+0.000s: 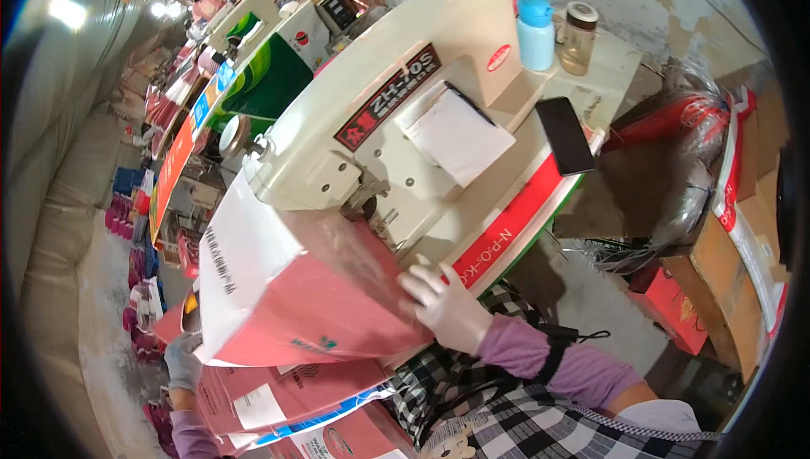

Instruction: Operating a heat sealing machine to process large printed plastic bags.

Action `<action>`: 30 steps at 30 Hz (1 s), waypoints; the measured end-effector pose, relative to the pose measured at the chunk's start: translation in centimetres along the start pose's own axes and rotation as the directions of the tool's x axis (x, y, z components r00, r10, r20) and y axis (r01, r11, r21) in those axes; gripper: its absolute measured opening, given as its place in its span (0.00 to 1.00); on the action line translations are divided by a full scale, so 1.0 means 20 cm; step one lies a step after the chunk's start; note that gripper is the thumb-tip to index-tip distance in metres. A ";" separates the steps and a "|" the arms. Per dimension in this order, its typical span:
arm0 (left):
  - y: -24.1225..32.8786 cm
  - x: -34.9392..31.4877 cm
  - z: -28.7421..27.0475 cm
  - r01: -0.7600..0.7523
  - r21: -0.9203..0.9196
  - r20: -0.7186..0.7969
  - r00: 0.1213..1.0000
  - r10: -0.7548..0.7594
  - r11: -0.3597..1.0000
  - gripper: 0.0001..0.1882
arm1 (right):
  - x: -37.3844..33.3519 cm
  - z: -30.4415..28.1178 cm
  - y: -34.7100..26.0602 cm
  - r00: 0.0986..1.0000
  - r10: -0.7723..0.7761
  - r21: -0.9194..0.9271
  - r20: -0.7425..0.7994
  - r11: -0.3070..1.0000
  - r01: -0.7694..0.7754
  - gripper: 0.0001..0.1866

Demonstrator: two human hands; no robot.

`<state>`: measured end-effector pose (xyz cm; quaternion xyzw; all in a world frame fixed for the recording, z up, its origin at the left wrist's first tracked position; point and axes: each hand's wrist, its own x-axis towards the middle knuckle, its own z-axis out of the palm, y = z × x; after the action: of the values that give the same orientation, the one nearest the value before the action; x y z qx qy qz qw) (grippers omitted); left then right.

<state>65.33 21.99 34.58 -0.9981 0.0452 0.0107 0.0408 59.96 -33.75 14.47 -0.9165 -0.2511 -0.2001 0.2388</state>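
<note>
A large pink and white packaging sack (329, 311) lies bent under the head of a cream industrial sewing machine (388, 79). Its upper edge is at the needle area (371, 206), where the stitching point is partly hidden. My right hand (447, 305), in a pale glove, rests at the sack's right edge with its fingers apart. At the far left, my left hand (182, 364), also gloved, grips the sack's lower left edge; some of its fingers are hidden behind the material. Below the sack, more pink printed sacks (295, 387) lie stacked against my lap.
On the machine bed lie a white paper pad (460, 134) and a black phone (565, 134). Behind them stand a blue bottle (536, 33) and a clear lidded jar (578, 41). Cardboard boxes (717, 299) and plastic wrap (688, 155) crowd the right. More machines line up at the back left.
</note>
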 end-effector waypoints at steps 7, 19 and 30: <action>0.19 -0.43 -0.44 0.090 -0.007 -0.601 0.796 -0.076 0.996 0.16 | -0.04 0.08 0.10 0.879 0.197 0.745 0.435 0.470 -0.474 0.19; 0.61 -0.71 0.64 0.022 0.146 0.110 0.993 -0.039 0.989 0.18 | -0.09 0.35 -0.22 0.976 0.049 0.721 0.214 0.665 -0.192 0.21; 0.07 -1.63 1.19 0.248 -0.905 0.378 0.095 -0.921 -0.346 0.24 | 0.32 0.37 -0.54 0.957 -0.168 0.598 0.235 0.802 -0.006 0.22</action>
<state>32.39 25.56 11.61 -0.5380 -0.5720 -0.2951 -0.5443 60.86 -19.24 15.32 -0.8030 -0.3709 0.0080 0.4664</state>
